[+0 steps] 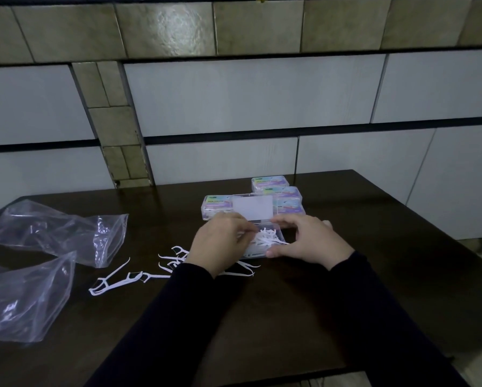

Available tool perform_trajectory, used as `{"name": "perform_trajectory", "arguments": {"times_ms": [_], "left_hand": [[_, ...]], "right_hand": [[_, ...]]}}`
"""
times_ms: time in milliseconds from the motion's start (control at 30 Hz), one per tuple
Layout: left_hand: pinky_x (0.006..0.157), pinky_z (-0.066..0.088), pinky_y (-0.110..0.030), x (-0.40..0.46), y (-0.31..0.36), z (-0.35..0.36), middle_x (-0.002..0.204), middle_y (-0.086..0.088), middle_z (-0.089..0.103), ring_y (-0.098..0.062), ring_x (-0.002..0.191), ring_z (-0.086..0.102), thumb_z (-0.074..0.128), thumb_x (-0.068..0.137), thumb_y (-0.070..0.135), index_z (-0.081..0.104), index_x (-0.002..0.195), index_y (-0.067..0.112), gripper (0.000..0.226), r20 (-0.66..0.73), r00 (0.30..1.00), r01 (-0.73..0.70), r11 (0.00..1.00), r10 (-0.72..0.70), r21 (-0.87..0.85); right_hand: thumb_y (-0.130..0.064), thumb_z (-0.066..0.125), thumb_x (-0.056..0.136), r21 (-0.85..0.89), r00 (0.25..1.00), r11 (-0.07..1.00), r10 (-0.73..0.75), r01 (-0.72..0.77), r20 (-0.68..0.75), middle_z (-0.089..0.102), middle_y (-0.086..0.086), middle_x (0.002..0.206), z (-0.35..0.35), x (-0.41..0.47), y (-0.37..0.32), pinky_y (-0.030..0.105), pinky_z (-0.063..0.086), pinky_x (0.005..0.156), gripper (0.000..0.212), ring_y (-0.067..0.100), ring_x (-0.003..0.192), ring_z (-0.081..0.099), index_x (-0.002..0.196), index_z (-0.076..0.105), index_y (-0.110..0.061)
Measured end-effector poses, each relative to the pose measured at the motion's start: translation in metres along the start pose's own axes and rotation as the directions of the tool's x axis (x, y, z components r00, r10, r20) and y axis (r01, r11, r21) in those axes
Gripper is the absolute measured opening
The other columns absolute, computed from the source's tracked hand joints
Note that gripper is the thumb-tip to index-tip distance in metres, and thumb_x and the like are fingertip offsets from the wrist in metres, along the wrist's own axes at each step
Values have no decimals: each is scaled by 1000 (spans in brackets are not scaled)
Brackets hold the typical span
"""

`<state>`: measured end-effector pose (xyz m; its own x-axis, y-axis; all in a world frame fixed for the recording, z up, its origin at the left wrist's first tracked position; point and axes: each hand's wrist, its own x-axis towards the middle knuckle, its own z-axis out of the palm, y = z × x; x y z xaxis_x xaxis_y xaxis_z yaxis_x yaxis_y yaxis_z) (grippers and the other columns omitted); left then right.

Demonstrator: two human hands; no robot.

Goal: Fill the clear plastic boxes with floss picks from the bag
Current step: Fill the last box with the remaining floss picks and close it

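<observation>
Here, left fingers (244, 233) pinch floss picks (265, 238) over the box (276, 233), right fingers (273, 252) gripping it.

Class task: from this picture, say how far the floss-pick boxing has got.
Done: four closed labelled boxes stand behind. In hand: the left hand feeds picks into the open box, which the right hand steadies. Left: loose picks on the table, beside two bags.
</observation>
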<state>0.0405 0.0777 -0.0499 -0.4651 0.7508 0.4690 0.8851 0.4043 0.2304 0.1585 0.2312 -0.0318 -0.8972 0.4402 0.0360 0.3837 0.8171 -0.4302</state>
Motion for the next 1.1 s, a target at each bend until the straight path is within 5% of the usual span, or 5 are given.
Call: {"name": "perform_trajectory", "arguments": {"times_ms": [233, 400, 700, 900, 1100], "left_hand": [[82, 41, -22, 5, 14, 0, 104, 10, 62, -8, 97, 52, 64, 89, 34, 72, 105, 32, 18, -59, 998, -41, 997, 37, -59], [81, 41, -31, 9, 32, 3, 106, 6, 61, -15, 96, 46, 59, 91, 37, 73, 103, 33, 18, 77, 993, -78, 993, 85, -92], [81, 35, -23, 16, 33, 7, 108, 0, 57, -14, 97, 44, 59, 91, 29, 65, 107, 19, 20, 115, 989, -86, 996, 89, -30], [84, 42, -34, 12, 27, 9, 101, 6, 64, -13, 92, 48, 61, 90, 29, 72, 95, 27, 13, 116, 983, -126, 980, 144, -151], [81, 41, -32, 11, 30, 9, 99, 3, 64, -10, 87, 40, 61, 90, 25, 71, 94, 24, 11, 119, 984, -118, 986, 132, -120]], "right_hand": [[-62, 70, 73, 6, 1000, 1000, -10, 10, -2, 53, -18, 132, 0, -2, 1, 38, 27, 101, 73, 8, 113, 49, 137, 43, -41], [-57, 70, 75, 5, 999, 999, -34, 35, -33, 54, -17, 131, 0, -3, 0, 38, 27, 101, 66, 8, 119, 48, 135, 45, -41], [-61, 66, 77, 2, 998, 999, -53, 54, -20, 55, -20, 125, 0, -2, 3, 36, 29, 93, 61, -3, 83, 40, 132, 46, -44], [-60, 70, 74, 20, 999, 999, -45, 45, 0, 54, -20, 128, 2, 0, 4, 37, 29, 97, 69, -3, 85, 40, 135, 44, -42], [-60, 71, 72, 32, 1000, 999, -30, 29, 5, 54, -18, 130, 2, -1, 4, 38, 29, 101, 73, 1, 95, 44, 137, 44, -40]]}}
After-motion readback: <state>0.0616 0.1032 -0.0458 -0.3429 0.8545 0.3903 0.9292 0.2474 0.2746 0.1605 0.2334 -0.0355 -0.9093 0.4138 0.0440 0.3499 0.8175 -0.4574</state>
